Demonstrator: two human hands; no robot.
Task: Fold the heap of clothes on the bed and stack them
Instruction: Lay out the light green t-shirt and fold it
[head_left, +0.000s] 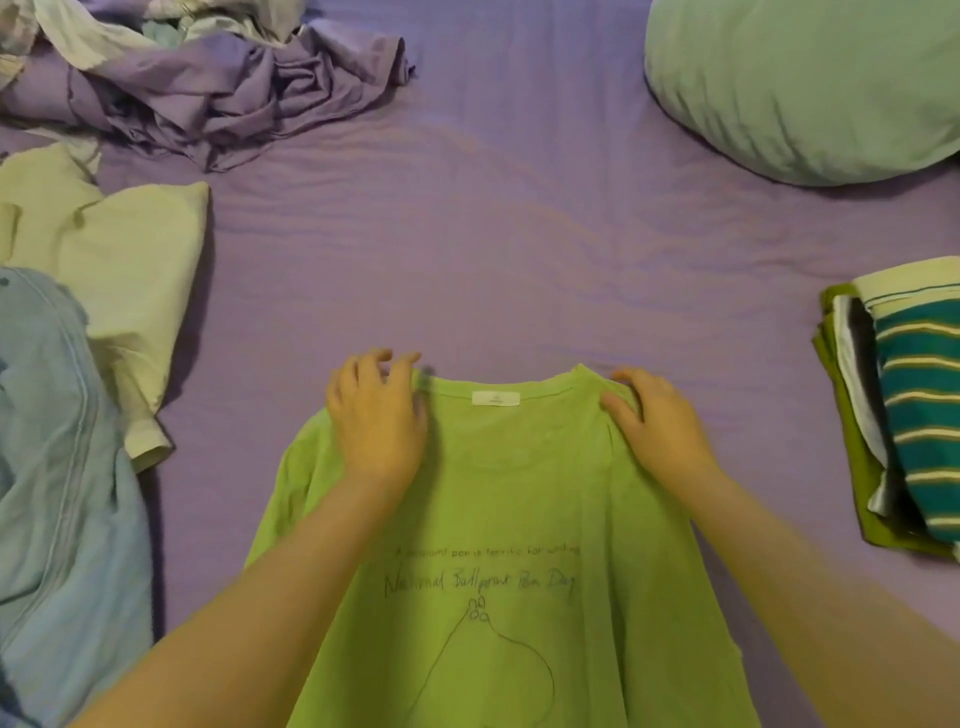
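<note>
A green shirt is spread flat on the purple bed, collar away from the person, between a folded stack at the right edge and unfolded clothes on the left. The left hand is laid on one shoulder of the shirt with fingers loosely spread, nothing gripped. The right hand is pressed flat on the other shoulder.

T-shirt: lime green, dark handwritten print
Bed sheet: purple
Pillow: pale green
Folded top: teal, cream stripes
</note>
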